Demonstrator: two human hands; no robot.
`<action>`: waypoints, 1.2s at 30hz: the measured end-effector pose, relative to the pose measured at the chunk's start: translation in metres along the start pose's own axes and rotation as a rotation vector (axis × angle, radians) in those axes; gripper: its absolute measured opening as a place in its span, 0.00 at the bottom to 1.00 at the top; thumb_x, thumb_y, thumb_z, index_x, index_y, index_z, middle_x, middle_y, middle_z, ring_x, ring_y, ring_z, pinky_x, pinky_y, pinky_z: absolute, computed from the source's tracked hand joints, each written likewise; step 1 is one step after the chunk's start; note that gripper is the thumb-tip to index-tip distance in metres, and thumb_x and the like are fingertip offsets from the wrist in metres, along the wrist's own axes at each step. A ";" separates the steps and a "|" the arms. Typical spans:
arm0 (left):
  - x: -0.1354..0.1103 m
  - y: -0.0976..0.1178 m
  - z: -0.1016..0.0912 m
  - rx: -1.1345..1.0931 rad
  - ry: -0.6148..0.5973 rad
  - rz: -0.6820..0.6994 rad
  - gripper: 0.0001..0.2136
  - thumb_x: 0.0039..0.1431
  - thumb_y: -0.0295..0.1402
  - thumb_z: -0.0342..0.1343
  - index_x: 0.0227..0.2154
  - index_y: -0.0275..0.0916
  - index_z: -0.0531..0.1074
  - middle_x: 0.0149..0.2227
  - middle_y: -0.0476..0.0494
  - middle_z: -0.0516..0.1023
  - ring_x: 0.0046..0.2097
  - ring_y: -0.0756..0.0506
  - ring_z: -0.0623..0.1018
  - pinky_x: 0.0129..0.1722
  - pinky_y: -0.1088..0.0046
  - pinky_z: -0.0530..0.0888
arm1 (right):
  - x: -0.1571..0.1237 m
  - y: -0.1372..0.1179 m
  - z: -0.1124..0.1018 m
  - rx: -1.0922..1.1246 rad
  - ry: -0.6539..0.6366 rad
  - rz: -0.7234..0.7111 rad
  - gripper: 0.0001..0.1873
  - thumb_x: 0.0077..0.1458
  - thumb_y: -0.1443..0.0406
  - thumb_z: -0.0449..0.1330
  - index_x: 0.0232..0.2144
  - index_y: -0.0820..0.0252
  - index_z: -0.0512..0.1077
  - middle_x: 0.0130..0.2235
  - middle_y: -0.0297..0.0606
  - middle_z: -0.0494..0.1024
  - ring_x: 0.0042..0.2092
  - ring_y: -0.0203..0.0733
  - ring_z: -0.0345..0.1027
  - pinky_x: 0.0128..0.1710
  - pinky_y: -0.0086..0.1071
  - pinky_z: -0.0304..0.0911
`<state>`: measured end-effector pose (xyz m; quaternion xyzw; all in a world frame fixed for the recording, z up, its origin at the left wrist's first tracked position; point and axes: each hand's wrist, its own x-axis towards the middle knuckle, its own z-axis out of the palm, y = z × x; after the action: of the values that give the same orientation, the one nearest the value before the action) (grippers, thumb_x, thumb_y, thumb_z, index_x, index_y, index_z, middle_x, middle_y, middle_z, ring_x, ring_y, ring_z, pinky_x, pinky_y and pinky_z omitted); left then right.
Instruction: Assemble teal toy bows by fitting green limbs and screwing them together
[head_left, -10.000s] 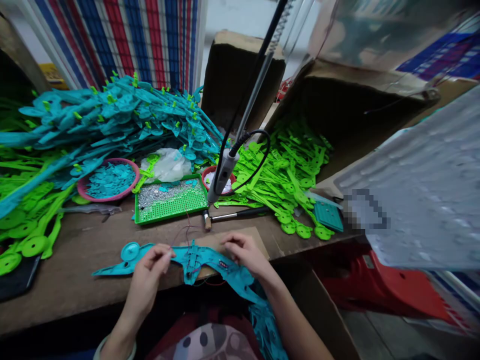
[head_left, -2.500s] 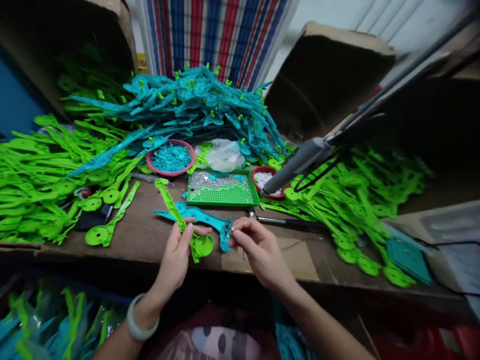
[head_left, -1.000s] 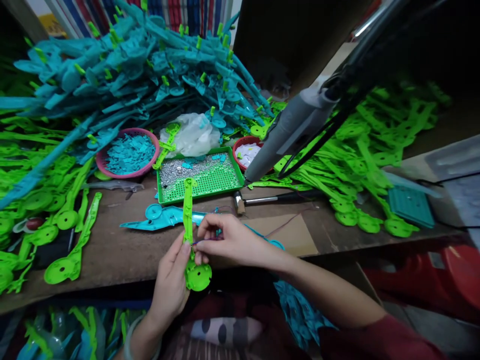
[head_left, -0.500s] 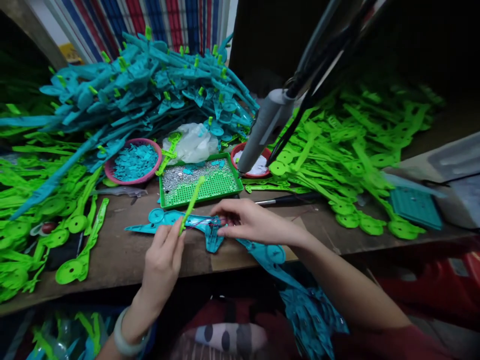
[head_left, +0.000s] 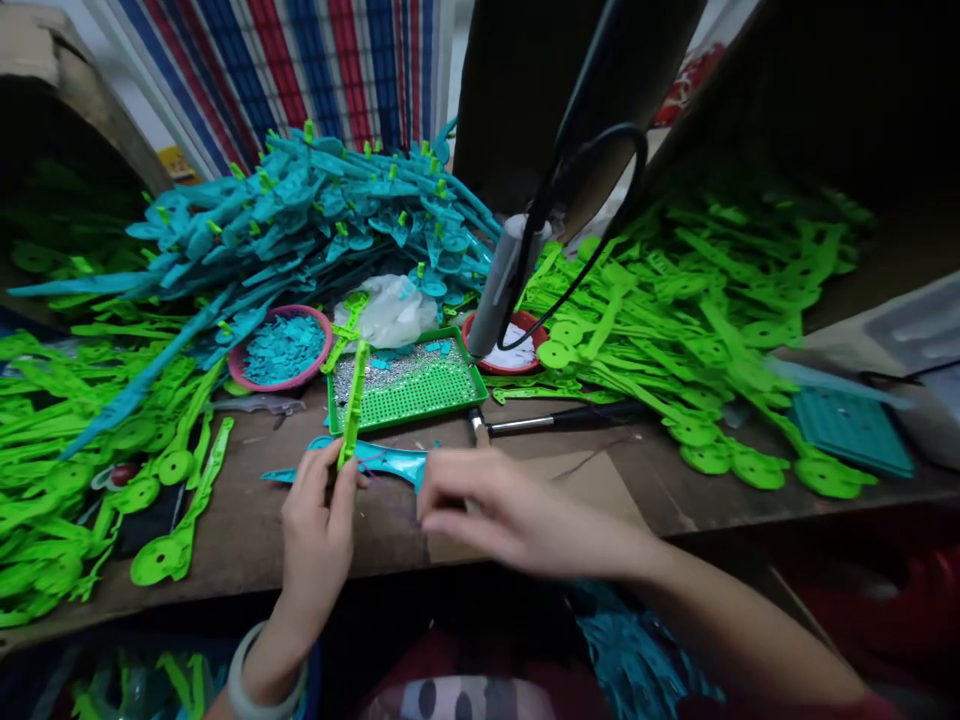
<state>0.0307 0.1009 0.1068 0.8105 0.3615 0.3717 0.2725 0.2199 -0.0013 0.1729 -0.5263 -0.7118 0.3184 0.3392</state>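
Pinching green strip (head_left: pixel 352 400) upright in left grip (head_left: pixel 315 520), over teal part (head_left: pixel 379 461) on tabletop (head_left: pixel 247 520); right grip (head_left: pixel 495 512) blurred alongside, closure untellable.

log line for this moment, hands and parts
left hand: grips green strip, upright | right hand: blurred, by teal part on table, grip unclear | behind: green tray, hanging driver

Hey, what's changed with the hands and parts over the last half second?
The right hand pulled back from the teal part toward the body; it is blurred and its grip is unclear. The left hand tipped its green strip more upright. The teal part stays on the table; the left hand keeps gripping.
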 end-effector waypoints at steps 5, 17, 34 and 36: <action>-0.004 0.011 0.009 -0.566 -0.012 -0.382 0.13 0.64 0.42 0.54 0.46 0.40 0.69 0.29 0.51 0.75 0.32 0.50 0.76 0.34 0.77 0.72 | -0.006 0.003 0.003 -0.152 0.426 -0.033 0.09 0.61 0.67 0.58 0.45 0.59 0.69 0.51 0.46 0.70 0.54 0.43 0.65 0.53 0.39 0.64; -0.012 0.026 0.003 -0.400 0.096 0.031 0.06 0.66 0.31 0.51 0.43 0.40 0.69 0.32 0.49 0.75 0.36 0.49 0.76 0.39 0.74 0.73 | 0.019 0.024 -0.036 0.514 -0.082 0.335 0.19 0.63 0.55 0.54 0.50 0.62 0.65 0.37 0.38 0.76 0.27 0.32 0.71 0.22 0.25 0.63; -0.002 0.040 -0.037 -0.316 0.222 -0.048 0.08 0.66 0.36 0.52 0.45 0.41 0.69 0.30 0.51 0.76 0.32 0.49 0.78 0.37 0.75 0.75 | 0.055 -0.007 -0.025 0.016 0.067 -0.279 0.10 0.59 0.67 0.61 0.44 0.63 0.73 0.38 0.37 0.78 0.34 0.32 0.69 0.36 0.27 0.64; -0.002 0.041 -0.036 -0.434 0.170 -0.143 0.12 0.65 0.39 0.52 0.48 0.40 0.68 0.27 0.52 0.75 0.30 0.48 0.78 0.34 0.74 0.76 | 0.055 -0.012 -0.029 -0.042 0.089 -0.373 0.06 0.62 0.67 0.58 0.37 0.64 0.74 0.33 0.37 0.77 0.36 0.33 0.69 0.37 0.27 0.64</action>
<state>0.0165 0.0814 0.1553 0.6711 0.3511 0.4872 0.4346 0.2253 0.0516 0.2070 -0.4058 -0.7877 0.2117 0.4123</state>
